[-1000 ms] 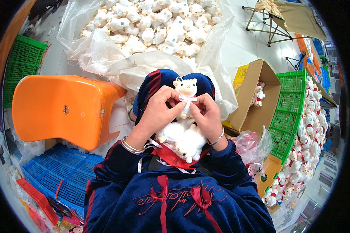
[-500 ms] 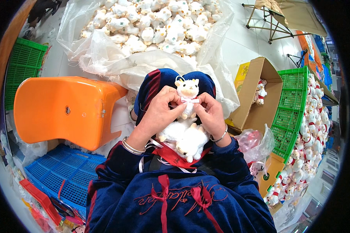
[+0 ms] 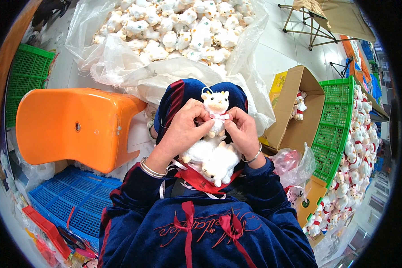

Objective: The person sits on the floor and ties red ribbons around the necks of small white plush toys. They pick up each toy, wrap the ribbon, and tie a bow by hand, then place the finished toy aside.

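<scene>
A small white plush animal [image 3: 216,102] with little horns and a hanging loop stands upright between my hands, over my lap. Round its neck runs a pale pink ribbon [image 3: 219,116], formed into a bow at the front. My left hand [image 3: 188,124] is closed, thumb and fingers pinching at the ribbon's left side. On the other side, my right hand [image 3: 242,133] pinches the ribbon's right end. Below them, more white plush animals [image 3: 219,163] lie on my lap on a red cloth [image 3: 193,177], together with loose pale ribbons.
Ahead lies a big translucent bag [image 3: 116,67] full of white plush animals. An orange stool [image 3: 67,129] and a blue crate [image 3: 71,201] are at left. On the right are a cardboard box [image 3: 290,107], a green crate [image 3: 332,120] and a heap of plush toys with red scarves [image 3: 355,152].
The bow at the plush animal's neck has shifted slightly and its loops look a little different. Both hands stay almost in the same place.
</scene>
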`<move>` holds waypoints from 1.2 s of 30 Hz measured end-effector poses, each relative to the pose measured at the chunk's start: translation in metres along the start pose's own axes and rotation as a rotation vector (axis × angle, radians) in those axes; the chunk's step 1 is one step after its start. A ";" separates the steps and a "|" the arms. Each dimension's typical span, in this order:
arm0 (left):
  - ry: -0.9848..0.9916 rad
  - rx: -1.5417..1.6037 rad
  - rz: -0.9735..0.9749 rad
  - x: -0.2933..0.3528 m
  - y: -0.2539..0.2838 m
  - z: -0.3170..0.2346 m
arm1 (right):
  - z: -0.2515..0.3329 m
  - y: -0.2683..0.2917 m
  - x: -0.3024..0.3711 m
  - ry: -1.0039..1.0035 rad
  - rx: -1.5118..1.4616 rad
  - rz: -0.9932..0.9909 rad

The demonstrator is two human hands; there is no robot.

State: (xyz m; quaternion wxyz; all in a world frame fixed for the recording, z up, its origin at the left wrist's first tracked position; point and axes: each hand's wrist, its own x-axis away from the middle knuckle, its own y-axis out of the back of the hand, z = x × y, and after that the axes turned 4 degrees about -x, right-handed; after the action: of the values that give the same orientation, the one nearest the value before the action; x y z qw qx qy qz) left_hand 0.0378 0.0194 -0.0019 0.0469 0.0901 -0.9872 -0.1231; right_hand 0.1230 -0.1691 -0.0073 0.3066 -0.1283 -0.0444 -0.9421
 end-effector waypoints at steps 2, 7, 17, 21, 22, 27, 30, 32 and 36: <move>-0.004 0.000 0.001 0.000 0.000 0.000 | 0.002 0.000 0.001 0.005 -0.011 0.002; -0.035 -0.016 -0.011 0.000 0.000 0.003 | 0.006 -0.001 0.001 -0.024 -0.090 -0.015; 0.083 0.086 0.018 0.003 0.002 0.000 | 0.006 -0.002 0.000 0.123 0.148 0.020; 0.088 0.077 0.006 0.004 0.004 -0.005 | 0.003 -0.001 0.002 0.196 0.137 0.041; 0.068 0.065 0.005 0.005 0.004 -0.008 | 0.003 -0.001 0.002 0.209 0.153 0.048; 0.036 -0.002 -0.074 0.007 -0.003 -0.003 | 0.007 0.000 0.004 0.275 0.211 0.083; 0.039 0.023 -0.142 0.009 -0.009 -0.006 | 0.011 0.000 0.004 0.339 0.267 0.101; 0.008 0.001 -0.192 0.012 -0.013 -0.009 | 0.011 0.000 0.004 0.347 0.270 0.109; -0.115 -0.150 -0.292 0.015 -0.019 -0.012 | 0.011 0.001 0.005 0.362 0.289 0.112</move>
State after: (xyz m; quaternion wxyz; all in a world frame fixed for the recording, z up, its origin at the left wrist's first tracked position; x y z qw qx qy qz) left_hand 0.0277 -0.0045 0.0062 -0.0216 0.2214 -0.9528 -0.2067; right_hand 0.1222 -0.1704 0.0046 0.3766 0.0856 -0.1161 -0.9150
